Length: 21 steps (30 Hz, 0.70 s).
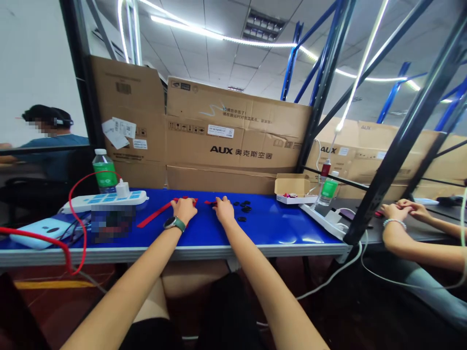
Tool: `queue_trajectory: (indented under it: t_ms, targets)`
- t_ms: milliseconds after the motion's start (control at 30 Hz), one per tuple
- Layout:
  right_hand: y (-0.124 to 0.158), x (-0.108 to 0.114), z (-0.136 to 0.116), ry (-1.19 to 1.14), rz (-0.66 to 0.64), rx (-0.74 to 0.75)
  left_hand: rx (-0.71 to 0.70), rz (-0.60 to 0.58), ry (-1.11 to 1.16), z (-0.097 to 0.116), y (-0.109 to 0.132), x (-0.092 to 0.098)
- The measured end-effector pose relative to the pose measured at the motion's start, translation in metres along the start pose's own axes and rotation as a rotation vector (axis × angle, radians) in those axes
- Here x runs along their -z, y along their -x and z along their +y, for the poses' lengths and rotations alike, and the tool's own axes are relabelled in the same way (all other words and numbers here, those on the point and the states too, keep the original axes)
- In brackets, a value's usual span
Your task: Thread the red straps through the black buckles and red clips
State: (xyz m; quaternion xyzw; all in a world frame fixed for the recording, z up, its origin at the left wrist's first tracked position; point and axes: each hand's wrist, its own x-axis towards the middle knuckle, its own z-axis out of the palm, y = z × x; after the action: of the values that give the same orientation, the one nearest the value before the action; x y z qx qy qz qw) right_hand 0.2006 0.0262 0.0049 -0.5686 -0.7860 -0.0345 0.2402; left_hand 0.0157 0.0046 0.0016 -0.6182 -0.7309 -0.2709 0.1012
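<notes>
On the blue tabletop (219,236), a flat red fabric strip (156,215) runs from the lower left up under my left hand (185,210). The fingers of that hand are closed on it, and a watch is on the wrist. Just to the right, my right hand (224,211) rests with its fingers bent together. A short red piece (208,202) shows at its fingertips, partly hidden by them. Several small black pieces (246,209), too small to name surely, lie scattered right of this hand.
Left are a power strip (105,200), a green-labelled bottle (105,172), a pale blue case (40,232) and a red cable (86,233). A small open box (294,187) and another bottle (328,188) stand right, by the black post (383,146). Cardboard (237,129) walls the back. Co-worker's hands (397,211) work at far right.
</notes>
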Motion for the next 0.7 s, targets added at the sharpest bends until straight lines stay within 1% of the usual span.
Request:
queue_trajectory:
  t_ms: [67,133,300,367,433,533,567,633,700]
  targets:
    - [0.001,-0.001,-0.005,-0.001,0.081,-0.008,-0.064,0.016,-0.004,0.003,0.001,-0.001]
    - [0.003,-0.002,-0.009,0.026,0.099,0.01,-0.087,0.006,-0.008,0.005,0.002,-0.002]
    - [0.003,-0.006,-0.009,0.044,-0.057,0.066,-0.096,-0.041,-0.015,0.008,0.002,0.001]
    - [0.002,-0.007,-0.008,0.054,-0.083,0.1,-0.137,-0.065,-0.01,0.009,0.003,0.001]
    - [0.001,-0.008,-0.007,0.035,-0.106,0.131,-0.146,-0.076,0.009,0.01,0.004,0.002]
    - [0.002,-0.005,-0.003,0.007,-0.05,0.099,-0.255,-0.083,0.116,0.011,0.005,0.002]
    - [0.002,-0.004,-0.001,-0.012,-0.04,0.107,-0.299,-0.114,0.163,0.01,0.006,0.002]
    - [0.003,-0.003,0.002,-0.051,-0.052,0.133,-0.388,-0.186,0.24,0.009,0.006,0.002]
    - [0.002,-0.003,0.005,-0.07,-0.096,0.134,-0.466,-0.239,0.291,0.008,0.006,0.002]
